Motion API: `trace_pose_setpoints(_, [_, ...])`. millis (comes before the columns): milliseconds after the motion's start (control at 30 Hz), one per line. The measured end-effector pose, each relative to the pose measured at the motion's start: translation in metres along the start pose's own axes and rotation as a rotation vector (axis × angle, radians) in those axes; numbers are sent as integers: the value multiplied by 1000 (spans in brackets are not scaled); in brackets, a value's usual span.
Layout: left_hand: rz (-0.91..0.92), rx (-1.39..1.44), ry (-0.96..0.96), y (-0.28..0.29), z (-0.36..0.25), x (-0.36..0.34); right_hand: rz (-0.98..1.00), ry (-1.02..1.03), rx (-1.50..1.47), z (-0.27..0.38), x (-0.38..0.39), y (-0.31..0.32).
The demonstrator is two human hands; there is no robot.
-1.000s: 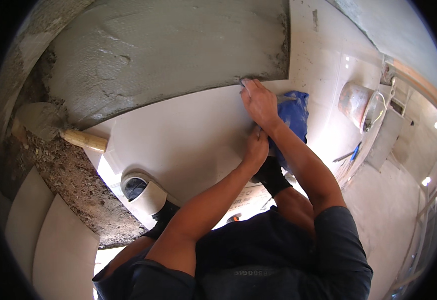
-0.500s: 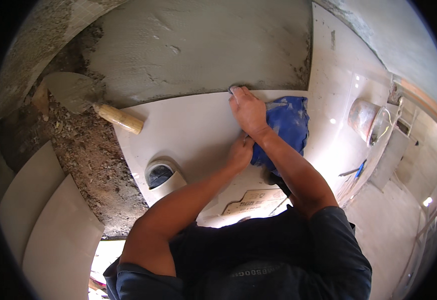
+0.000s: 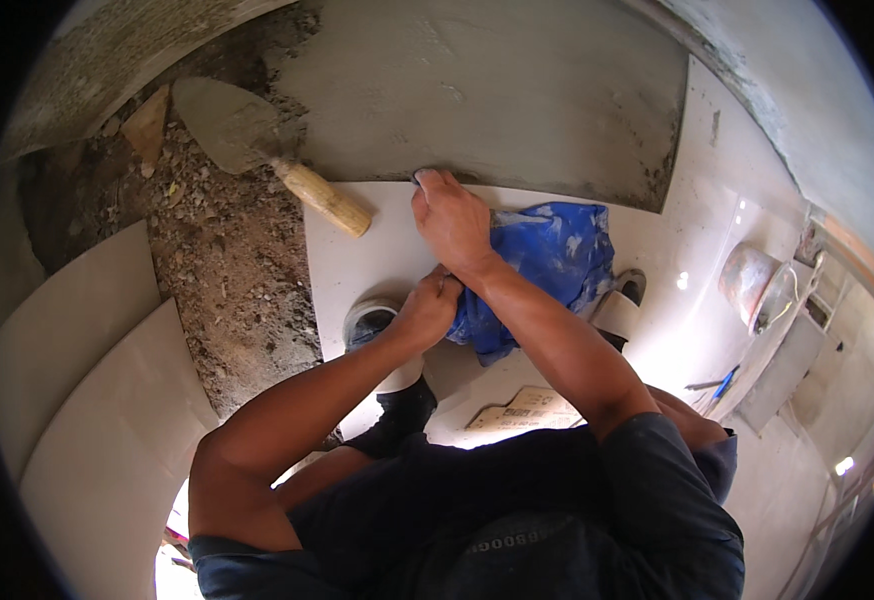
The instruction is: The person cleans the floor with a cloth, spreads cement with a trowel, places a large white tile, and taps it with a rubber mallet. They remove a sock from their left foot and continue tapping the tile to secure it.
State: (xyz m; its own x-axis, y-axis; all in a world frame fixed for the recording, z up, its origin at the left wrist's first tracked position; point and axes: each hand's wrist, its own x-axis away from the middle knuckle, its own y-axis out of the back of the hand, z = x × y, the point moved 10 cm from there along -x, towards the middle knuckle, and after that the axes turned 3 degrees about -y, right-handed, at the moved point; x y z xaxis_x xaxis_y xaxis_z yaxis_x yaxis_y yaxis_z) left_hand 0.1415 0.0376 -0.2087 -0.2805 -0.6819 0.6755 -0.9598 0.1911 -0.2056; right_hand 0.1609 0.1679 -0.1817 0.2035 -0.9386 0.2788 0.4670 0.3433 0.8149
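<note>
At the edge where a pale floor tile meets the smooth grey mortar bed, my right hand is closed, its fingertips bent over that edge. What those fingers hold, if anything, is hidden. My left hand sits just below the right wrist, closed on a blue cloth smeared with dried cement. The cloth lies bunched on the tile, partly under my right forearm. To the left rests a trowel, its wooden handle reaching over the tile and its blade lying above the rubble.
Rough soil and rubble runs along the left, beside curved-looking loose tiles. My feet stand on the tiled floor. At right are a dirty bucket, a blue pen-like tool and a wall. Printed cardboard lies near my body.
Both hands have slid left along the tile edge, nearer the trowel handle, and the blue cloth has come with them. The view has shifted, showing more of my feet.
</note>
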Motion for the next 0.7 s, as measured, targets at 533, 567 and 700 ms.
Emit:
trace_pose_setpoints(533, [-168, 26, 19, 94, 9, 41, 207, -90, -152, 77, -21, -61])
trace_pose_setpoints(567, [-200, -17, -15, 103, 2, 43, 206, -82, -174, 87, -22, -66])
trace_pose_setpoints(700, [-205, -201, 72, 129, -11, 60, 128, 26, -417, 127, -11, -62])
